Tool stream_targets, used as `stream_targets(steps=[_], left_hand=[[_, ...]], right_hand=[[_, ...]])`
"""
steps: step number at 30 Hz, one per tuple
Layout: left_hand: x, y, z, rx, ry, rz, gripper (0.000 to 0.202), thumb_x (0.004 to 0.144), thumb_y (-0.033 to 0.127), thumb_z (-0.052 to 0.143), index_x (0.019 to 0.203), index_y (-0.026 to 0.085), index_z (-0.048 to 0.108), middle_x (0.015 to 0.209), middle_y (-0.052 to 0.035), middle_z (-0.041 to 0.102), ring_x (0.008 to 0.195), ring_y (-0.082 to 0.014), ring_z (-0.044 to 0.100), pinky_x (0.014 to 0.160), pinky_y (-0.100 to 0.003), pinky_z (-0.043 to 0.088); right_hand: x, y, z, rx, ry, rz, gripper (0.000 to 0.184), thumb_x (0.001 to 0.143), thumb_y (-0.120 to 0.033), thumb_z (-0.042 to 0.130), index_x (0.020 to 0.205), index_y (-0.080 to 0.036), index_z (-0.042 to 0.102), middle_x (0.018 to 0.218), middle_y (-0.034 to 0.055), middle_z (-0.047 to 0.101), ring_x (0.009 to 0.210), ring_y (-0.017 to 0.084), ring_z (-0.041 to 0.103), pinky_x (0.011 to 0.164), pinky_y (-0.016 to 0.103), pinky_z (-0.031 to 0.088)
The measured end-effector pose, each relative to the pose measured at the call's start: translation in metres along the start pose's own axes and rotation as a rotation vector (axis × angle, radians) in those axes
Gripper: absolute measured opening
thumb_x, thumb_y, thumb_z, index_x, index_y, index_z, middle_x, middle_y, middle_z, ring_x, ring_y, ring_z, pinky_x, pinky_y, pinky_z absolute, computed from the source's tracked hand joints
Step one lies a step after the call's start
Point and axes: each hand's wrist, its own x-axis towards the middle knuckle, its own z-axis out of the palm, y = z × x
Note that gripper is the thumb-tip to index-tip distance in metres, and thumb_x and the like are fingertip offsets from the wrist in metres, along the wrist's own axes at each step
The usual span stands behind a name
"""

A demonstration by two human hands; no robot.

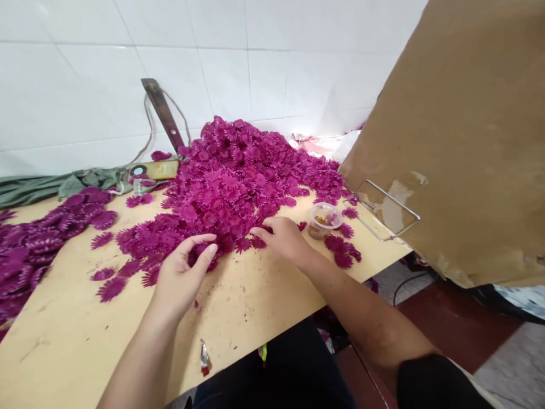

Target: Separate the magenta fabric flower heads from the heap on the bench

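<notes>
A large heap of purple flower heads (pixel 238 176) with fringed petals spreads over the pale board (pixel 255 295); whether they are real or artificial I cannot tell. My left hand (pixel 183 270) is at the heap's near left edge, thumb and forefinger apart, with nothing visible held between them. At the front edge, to the right, my right hand (pixel 283 236) has its thumb and forefinger close around a bit of purple, which looks like one flower head (pixel 266 229). Its other fingers are partly hidden.
A clear plastic cup (pixel 324 220) with brownish bits stands right of the heap. Behind it leans a big cardboard sheet (pixel 460 142) with a wire handle (pixel 389 210). More flower heads (pixel 34 250) lie left, near green cloth (pixel 68 184). A foil scrap (pixel 205 358) lies near the front edge.
</notes>
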Motion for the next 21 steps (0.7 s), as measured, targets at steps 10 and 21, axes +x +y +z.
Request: stream_targets(steps=[10,21], left_hand=[[-0.006,0.007,0.02,-0.141,-0.22,-0.086,0.042,0.062,0.038,0.063,0.099,0.019,0.064,0.087,-0.0052,0.066,0.085,-0.0208,0.058,0.074,-0.032,0.046],[-0.006,0.006,0.032,-0.42,-0.232,-0.246,0.028,0.047,0.027,0.069,0.073,0.015,0.068,0.065,-0.0023,0.066,0.061,-0.0138,0.056,0.058,-0.027,0.047]], right_hand=[[0.021,0.011,-0.01,0.091,0.162,0.14,0.038,0.069,-0.053,0.058,0.077,-0.016,0.052,0.077,0.0052,0.054,0.072,0.018,0.051,0.064,0.03,0.038],[-0.023,-0.025,0.014,0.287,0.02,-0.186,0.028,0.073,-0.035,0.061,0.093,-0.016,0.058,0.092,0.0074,0.056,0.088,0.017,0.054,0.079,0.033,0.045]])
